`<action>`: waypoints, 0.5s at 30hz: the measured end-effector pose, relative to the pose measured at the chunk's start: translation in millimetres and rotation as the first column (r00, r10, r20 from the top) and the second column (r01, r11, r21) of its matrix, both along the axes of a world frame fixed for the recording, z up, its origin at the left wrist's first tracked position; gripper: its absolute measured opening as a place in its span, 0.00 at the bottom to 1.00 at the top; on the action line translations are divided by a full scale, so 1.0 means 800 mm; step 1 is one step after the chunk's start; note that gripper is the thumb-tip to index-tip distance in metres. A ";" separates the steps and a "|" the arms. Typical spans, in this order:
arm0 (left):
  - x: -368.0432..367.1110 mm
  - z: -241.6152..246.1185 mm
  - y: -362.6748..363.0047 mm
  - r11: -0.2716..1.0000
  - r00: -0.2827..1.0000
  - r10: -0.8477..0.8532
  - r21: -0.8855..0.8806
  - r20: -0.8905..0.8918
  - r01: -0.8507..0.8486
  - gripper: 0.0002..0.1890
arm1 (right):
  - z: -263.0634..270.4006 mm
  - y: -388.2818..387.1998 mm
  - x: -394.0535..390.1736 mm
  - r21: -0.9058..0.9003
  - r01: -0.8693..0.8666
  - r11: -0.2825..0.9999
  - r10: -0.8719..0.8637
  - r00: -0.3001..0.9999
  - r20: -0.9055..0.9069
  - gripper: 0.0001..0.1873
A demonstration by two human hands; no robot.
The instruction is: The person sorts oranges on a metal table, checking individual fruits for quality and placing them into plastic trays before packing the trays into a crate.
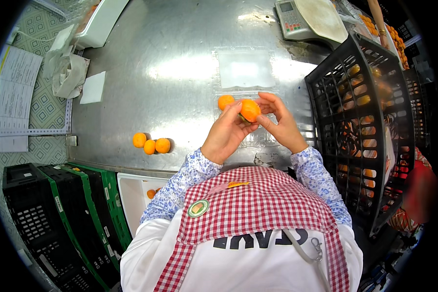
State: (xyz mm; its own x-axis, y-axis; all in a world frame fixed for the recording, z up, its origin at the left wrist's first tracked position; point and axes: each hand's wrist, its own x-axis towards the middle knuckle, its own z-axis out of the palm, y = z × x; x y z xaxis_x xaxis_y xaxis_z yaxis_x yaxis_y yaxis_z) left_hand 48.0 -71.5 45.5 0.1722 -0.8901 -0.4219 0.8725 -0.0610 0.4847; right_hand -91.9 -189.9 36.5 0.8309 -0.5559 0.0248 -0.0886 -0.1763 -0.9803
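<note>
My left hand (226, 133) cradles a glossy orange persimmon (250, 110), its green calyx turned downward. The thumb and fingertips of my right hand (281, 122) grip the same fruit from the other side. Beneath both hands lies an opened clear plastic clamshell (259, 138), partly hidden by them. A whitish sheet (246, 69) covers the clamshell's far half. Just beyond my left thumb, a second persimmon (226, 102) rests at the clamshell. Three more orange fruits (150, 146) sit close together on the steel table (131, 95), to the left.
A black plastic crate (350, 124) of bagged fruit stands at the right, below a weighing scale (314, 20). Another person's arm (379, 25) shows beyond it. Green-and-black crates (65, 219) and a white foam box (131, 204) are at lower left.
</note>
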 end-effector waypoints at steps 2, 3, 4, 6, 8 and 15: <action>0.000 -0.003 0.001 1.000 1.000 -0.008 0.008 -0.018 0.008 0.18 | 0.013 -0.003 0.001 -0.128 -0.048 0.991 0.049 0.999 0.007 0.33; 0.000 -0.002 0.000 1.000 1.000 -0.018 0.013 -0.018 0.019 0.18 | 0.016 -0.006 0.001 -0.139 -0.076 0.987 0.078 0.997 0.006 0.35; 0.000 0.000 -0.001 0.999 0.999 -0.028 0.018 -0.019 0.028 0.19 | 0.019 -0.008 0.001 -0.150 -0.105 0.983 0.107 0.994 0.004 0.36; 0.000 0.000 -0.001 0.998 0.999 -0.049 0.028 -0.020 0.050 0.19 | 0.019 -0.013 0.002 -0.140 -0.153 0.978 0.154 0.988 -0.006 0.38; 0.001 -0.002 -0.001 0.997 0.997 -0.070 0.037 -0.021 0.071 0.21 | 0.017 -0.018 0.002 -0.097 -0.193 0.976 0.192 0.981 -0.022 0.40; 0.004 -0.008 0.003 0.989 0.989 -0.098 -0.100 0.110 0.109 0.24 | 0.027 -0.014 0.007 -0.259 -0.100 0.961 0.096 0.995 -0.028 0.39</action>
